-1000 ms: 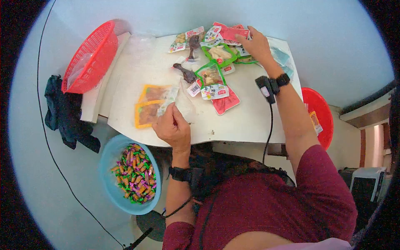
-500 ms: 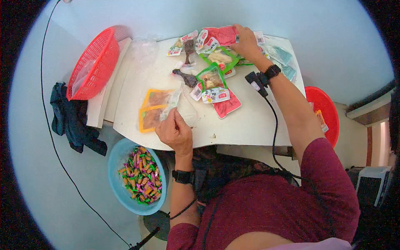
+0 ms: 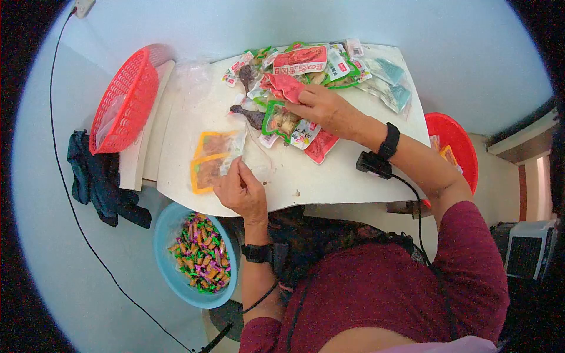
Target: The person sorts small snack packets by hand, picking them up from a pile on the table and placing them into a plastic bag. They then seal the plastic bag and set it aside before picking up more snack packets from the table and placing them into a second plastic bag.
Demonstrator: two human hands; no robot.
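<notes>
My left hand (image 3: 240, 189) pinches the edge of a clear plastic bag (image 3: 238, 144) beside two orange-edged food packets (image 3: 209, 170) at the table's left. Over the middle of the heap, my right hand (image 3: 326, 109) has its fingers closed on a red packet (image 3: 286, 87). Just below its fingers lies a green-edged packet (image 3: 279, 120), with another red packet (image 3: 322, 146) to the lower right. Two dark drumsticks (image 3: 252, 116) lie at the heap's left side. Behind them, a large red-and-white packet (image 3: 300, 60) rests on several green-edged ones.
The white table (image 3: 182, 126) stands against the wall. A red basket (image 3: 126, 103) leans at the left above dark cloth (image 3: 97, 176). A blue basin (image 3: 166, 259) of small wrapped snacks is below left, a red basin (image 3: 465, 147) at right. Teal packets (image 3: 397, 97) lie back right.
My right hand has moved from the back of the heap toward its middle and now holds a red packet. The large red-and-white packet shows behind it. My left hand keeps its pinch.
</notes>
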